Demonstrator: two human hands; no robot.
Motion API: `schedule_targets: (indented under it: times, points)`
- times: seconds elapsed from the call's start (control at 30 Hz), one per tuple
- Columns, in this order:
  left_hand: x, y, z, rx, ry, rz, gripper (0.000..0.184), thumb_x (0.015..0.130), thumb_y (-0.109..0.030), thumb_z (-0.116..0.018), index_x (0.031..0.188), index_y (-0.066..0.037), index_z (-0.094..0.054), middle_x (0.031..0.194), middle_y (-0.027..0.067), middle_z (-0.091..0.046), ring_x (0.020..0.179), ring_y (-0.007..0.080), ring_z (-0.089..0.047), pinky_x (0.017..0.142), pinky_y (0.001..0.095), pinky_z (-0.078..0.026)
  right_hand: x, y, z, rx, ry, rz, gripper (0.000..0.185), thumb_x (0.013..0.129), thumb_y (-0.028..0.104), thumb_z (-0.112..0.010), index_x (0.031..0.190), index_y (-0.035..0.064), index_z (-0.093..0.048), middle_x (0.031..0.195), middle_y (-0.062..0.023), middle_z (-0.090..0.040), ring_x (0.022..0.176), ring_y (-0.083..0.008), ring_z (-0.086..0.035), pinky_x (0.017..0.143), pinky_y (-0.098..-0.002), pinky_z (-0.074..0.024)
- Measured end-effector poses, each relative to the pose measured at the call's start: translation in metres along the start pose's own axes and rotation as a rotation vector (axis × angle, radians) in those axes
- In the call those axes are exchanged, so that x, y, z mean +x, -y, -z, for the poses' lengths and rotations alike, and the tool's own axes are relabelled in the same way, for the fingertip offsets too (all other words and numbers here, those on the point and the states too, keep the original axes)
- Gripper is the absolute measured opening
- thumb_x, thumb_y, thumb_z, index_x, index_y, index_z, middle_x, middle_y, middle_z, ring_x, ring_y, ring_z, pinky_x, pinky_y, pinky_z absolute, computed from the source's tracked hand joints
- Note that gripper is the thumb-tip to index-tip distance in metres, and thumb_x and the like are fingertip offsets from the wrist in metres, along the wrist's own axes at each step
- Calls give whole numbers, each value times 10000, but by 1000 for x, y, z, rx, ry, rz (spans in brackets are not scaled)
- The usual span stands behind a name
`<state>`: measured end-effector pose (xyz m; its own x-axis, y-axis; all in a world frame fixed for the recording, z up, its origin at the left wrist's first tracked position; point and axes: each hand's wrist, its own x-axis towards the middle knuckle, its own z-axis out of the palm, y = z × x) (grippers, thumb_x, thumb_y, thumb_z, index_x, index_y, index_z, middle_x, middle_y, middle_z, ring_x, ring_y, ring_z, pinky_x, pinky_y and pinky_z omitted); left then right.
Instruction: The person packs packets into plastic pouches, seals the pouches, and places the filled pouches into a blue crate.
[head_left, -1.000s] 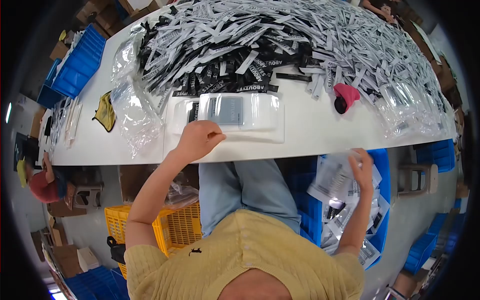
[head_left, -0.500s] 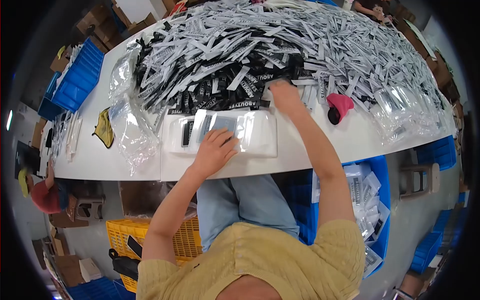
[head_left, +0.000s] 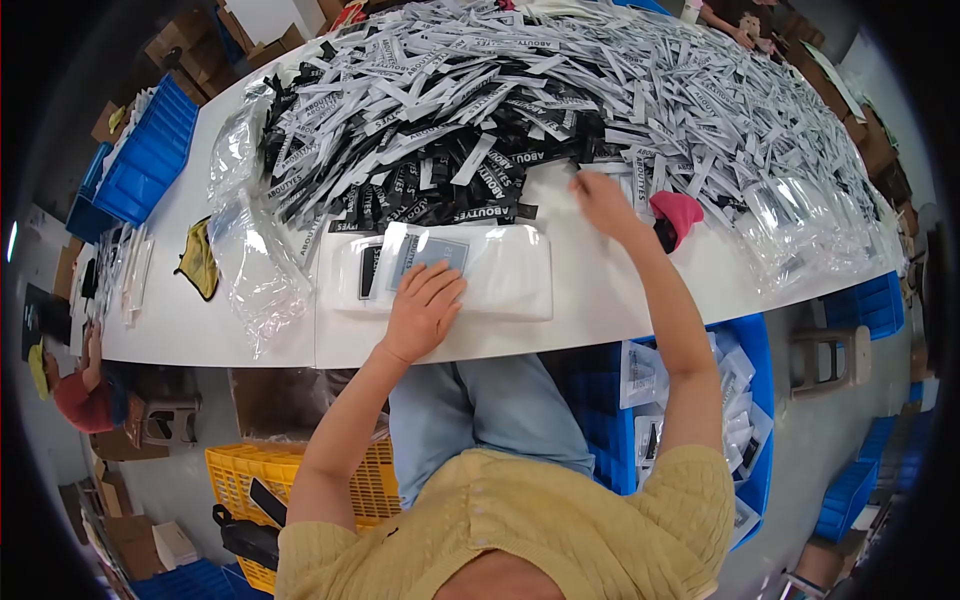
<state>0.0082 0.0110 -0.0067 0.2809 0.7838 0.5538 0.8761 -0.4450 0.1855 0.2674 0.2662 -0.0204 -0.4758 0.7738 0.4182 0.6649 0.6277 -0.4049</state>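
Observation:
My left hand (head_left: pixel 425 308) lies flat with fingers stretched out on a stack of clear plastic bags (head_left: pixel 510 275) near the table's front edge. Under its fingertips is a grey printed card (head_left: pixel 437 256), inside or beneath the clear plastic, with a black packet (head_left: pixel 369 272) at its left. My right hand (head_left: pixel 605 207) is over the table at the near edge of a heap of white packets (head_left: pixel 690 110). Its fingers are blurred, and I cannot make out anything in them. Black packets with white lettering (head_left: pixel 490 185) lie left of it.
A pink and black object (head_left: pixel 677 217) sits right of my right hand. Loose clear bags lie at the left (head_left: pixel 262 270) and right (head_left: pixel 810 235). Beside a yellow cloth-like item (head_left: pixel 201 258) stands a blue bin (head_left: pixel 150 150). Below the table are a blue crate (head_left: pixel 765 410) of filled bags and a yellow crate (head_left: pixel 225 465).
My right hand has moved right and slightly toward me, away from the black packets. The left hand stays on the bag stack. The whole view has shifted slightly.

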Motion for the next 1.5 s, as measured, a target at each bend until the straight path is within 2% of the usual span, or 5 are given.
schedule_targets:
  times: [0.23, 0.73, 1.1, 1.3, 1.5]
  points:
    - [0, 4, -1, -75, -43, 54, 295, 807, -48, -509, 1099, -31, -554, 1072, 113, -591, 1096, 277, -512, 973, 442, -347, 14, -13, 38, -494, 96, 68, 195, 747, 149, -639, 924, 97, -576, 988, -94, -508, 842, -293, -583, 681, -391, -498]
    - [16, 10, 13, -652, -254, 781, 275, 830, -73, -556, 1098, -16, -576, 687, 52, -582, 587, 67, -469, 538, 222, -384, -77, 107, 10, 527, -199, -65, 255, 827, 203, -633, 733, -8, -524, 520, -128, -404, 447, -203, -326, 446, -310, -322]
    - [24, -26, 54, 163, -133, -233, 464, 649, -100, -655, 1111, -130, -615, 650, 22, -368, 626, 205, -393, 601, 315, -385, -52, 188, 40, 1329, 434, -472, 225, 833, 208, -621, 698, 31, -584, 503, 20, -465, 422, -34, -406, 382, -207, -287]
    - [21, -47, 50, -845, -55, 663, 188, 830, -85, -595, 996, 1, -615, 797, 7, -583, 698, 124, -532, 642, 261, -450, -66, 211, 30, 613, 138, 148, 248, 705, 192, -696, 777, -17, -585, 683, -154, -578, 585, -280, -574, 539, -345, -444]
    - [28, -45, 60, -1313, -161, 844, 129, 824, 11, -538, 925, 10, -619, 813, 18, -634, 708, 37, -549, 625, 196, -447, -67, 217, 29, 715, 95, 226, 217, 656, 115, -671, 802, 47, -526, 700, -106, -563, 623, -307, -573, 520, -369, -446]
